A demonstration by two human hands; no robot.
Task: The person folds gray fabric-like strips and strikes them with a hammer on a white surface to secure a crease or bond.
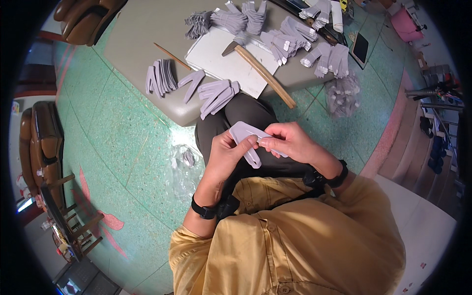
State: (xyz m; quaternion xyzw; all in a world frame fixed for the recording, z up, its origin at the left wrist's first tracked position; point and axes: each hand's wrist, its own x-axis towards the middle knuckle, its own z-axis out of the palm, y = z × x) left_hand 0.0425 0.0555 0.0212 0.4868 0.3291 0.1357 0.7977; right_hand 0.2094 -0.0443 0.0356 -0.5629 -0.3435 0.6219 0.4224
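Note:
Above my lap, both hands hold one lilac-grey V-shaped flat piece [242, 130]. My left hand [225, 156] is closed on its left side, thumb near the inner angle. The fingers of my right hand [294, 142] pinch its right arm, partly covering it. Just beyond my knees, a few like pieces lie in a loose fan [216, 94] at the table's edge. One single V-shaped piece [191, 83] rests left of them, beside a neat stack of pieces [161, 77].
On the grey-beige table [140, 29] a hammer [263, 73] lies across a white board [204, 53]. A thin wooden stick [172, 56] is left of it. Several bundles of pieces [228, 20] fill the far side. Clear plastic bags [343, 93] sit on the green floor [118, 142].

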